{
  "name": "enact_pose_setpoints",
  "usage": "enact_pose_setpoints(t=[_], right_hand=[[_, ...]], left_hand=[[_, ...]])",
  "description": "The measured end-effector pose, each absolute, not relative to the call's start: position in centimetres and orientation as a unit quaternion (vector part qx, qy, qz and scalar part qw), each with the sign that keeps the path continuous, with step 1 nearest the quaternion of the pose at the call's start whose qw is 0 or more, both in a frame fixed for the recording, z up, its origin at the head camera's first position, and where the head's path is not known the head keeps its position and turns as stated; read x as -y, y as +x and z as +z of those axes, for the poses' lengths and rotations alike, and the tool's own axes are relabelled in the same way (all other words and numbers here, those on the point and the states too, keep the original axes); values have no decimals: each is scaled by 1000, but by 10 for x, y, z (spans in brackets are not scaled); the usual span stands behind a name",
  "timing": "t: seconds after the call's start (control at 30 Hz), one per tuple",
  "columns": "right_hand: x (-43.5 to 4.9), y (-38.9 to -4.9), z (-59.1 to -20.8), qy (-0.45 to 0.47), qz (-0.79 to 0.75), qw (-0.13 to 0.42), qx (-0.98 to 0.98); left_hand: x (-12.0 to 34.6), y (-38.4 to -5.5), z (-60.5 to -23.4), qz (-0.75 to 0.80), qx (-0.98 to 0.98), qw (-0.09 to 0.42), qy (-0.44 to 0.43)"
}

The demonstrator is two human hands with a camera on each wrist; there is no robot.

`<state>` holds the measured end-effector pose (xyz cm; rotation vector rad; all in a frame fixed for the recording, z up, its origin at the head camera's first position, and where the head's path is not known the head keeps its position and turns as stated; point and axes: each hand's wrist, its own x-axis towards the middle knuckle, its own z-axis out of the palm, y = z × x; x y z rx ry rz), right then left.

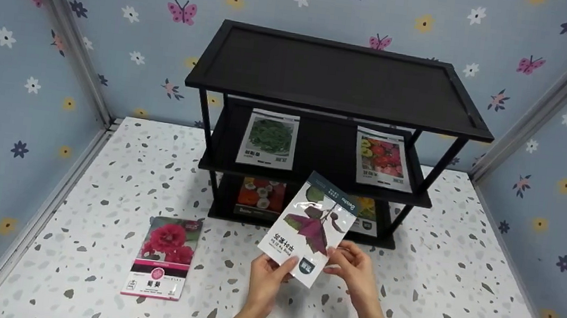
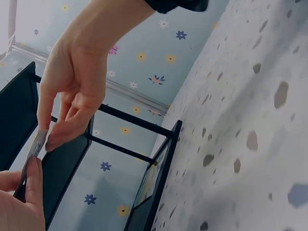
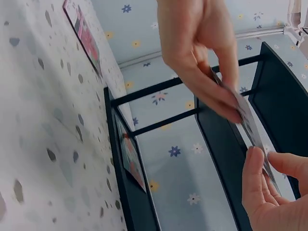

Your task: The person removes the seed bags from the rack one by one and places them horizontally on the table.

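Note:
Both hands hold a seed packet [image 1: 308, 226] with a purple-and-green leaf picture, tilted in front of the black shelf. The left hand [image 1: 267, 280] grips its near left corner, thumb flat on the printed face. At the packet's right edge, the right hand [image 1: 357, 274] pinches it between thumb and fingers. In the right wrist view the packet [image 3: 250, 125] appears nearly edge-on between the left hand [image 3: 199, 62] and the right hand [image 3: 279, 192]. Left of the hands, a pink-flower seed packet [image 1: 164, 257] lies on the speckled table.
A three-tier black shelf [image 1: 335, 79] stands behind the hands. Its middle tier bears a green-leaf packet [image 1: 270, 139] and a red-flower packet [image 1: 383, 159]. On the bottom tier lie an orange-and-white packet [image 1: 260, 196] and a yellow-flower packet [image 1: 366, 216], the latter partly hidden. Patterned walls enclose the table.

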<state>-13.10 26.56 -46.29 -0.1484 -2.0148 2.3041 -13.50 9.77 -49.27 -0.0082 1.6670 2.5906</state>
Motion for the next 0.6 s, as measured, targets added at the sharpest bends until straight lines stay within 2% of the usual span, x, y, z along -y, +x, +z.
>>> enact_pose_setpoints(t=[0.23, 0.4, 0.6], right_hand=[[-288, -138, -452, -86, 749, 20, 657], [-302, -142, -450, -83, 738, 17, 670], [-315, -140, -451, -69, 718, -7, 692]], left_hand=[[-77, -142, -489, 813, -572, 110, 13], [-62, -144, -490, 803, -574, 147, 61], [-48, -144, -494, 789, -583, 180, 77]])
